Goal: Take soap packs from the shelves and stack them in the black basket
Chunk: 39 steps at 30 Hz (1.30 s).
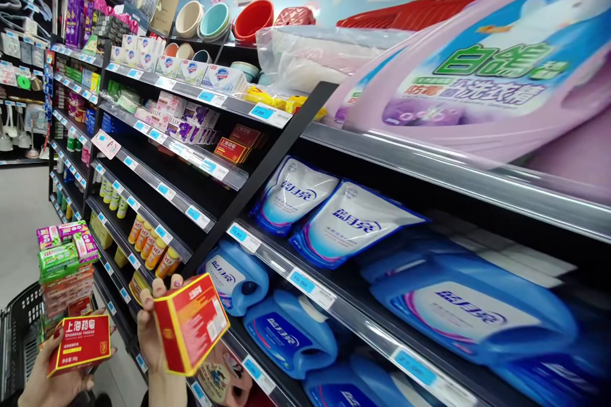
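Observation:
At the lower left, my left hand (42,376) is closed around a red and yellow soap box (82,343), printed "Shanghai Yaozao". My right hand (153,340) grips a second red and yellow soap box (195,324) by its left side, tilted so a text-covered face with a barcode shows. Beyond the left hand, a tall stack of wrapped soap bars (64,264), with green, purple and orange wrappers, rises beside a black basket (19,318). Similar red soap boxes (232,150) lie on a shelf at centre.
Shelving with price tags (165,191) runs along the right. Blue detergent bottles (291,334) and refill pouches (353,219) fill the near shelves. A large pink detergent bottle (477,76) looms at upper right. Grey floor (21,203) shows at left.

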Each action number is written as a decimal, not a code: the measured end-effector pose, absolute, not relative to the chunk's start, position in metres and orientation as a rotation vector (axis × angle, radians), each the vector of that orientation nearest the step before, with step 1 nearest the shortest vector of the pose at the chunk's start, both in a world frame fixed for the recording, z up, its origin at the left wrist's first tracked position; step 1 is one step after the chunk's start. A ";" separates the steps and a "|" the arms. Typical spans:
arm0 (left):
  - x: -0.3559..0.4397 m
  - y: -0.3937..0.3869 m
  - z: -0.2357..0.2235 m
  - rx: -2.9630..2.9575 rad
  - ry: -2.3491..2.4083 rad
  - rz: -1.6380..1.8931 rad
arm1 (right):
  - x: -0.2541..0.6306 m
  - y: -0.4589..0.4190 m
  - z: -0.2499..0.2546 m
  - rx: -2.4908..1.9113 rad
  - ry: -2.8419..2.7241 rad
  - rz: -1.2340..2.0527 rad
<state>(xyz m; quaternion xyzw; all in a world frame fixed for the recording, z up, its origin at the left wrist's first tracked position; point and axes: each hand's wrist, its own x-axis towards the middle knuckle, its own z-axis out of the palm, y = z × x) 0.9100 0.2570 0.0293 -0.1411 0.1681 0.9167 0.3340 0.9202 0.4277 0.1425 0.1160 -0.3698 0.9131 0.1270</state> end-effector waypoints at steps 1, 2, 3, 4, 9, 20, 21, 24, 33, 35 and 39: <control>0.910 0.257 0.030 -0.381 0.446 2.378 | 0.921 0.430 0.149 0.433 -1.246 2.524; 0.910 0.256 0.030 -0.398 0.447 2.363 | 0.922 0.432 0.154 0.523 -1.400 2.366; 0.910 0.256 0.031 -0.413 0.443 2.351 | 0.923 0.433 0.157 0.580 -1.524 2.215; 0.910 0.256 0.031 -0.423 0.437 2.347 | 0.923 0.435 0.159 0.597 -1.624 2.104; 0.911 0.259 0.033 -0.388 0.438 2.378 | 0.929 0.436 0.156 0.489 -1.899 1.944; 0.908 0.259 0.023 -0.164 0.308 2.344 | 0.930 0.444 0.179 0.312 -2.543 0.998; 0.908 0.260 0.026 -0.130 0.273 2.354 | 0.929 0.446 0.178 0.320 -2.544 1.016; 0.907 0.260 0.038 0.039 0.180 2.366 | 0.928 0.457 0.169 0.329 -2.495 1.228; 0.915 0.268 0.057 0.210 0.295 2.314 | 0.927 0.449 0.143 0.515 -2.646 1.571; 0.917 0.271 0.059 0.131 0.362 2.331 | 0.924 0.440 0.146 0.562 -2.781 1.483; 0.919 0.273 0.069 -0.011 0.644 2.292 | 0.912 0.439 0.134 0.536 -2.894 1.435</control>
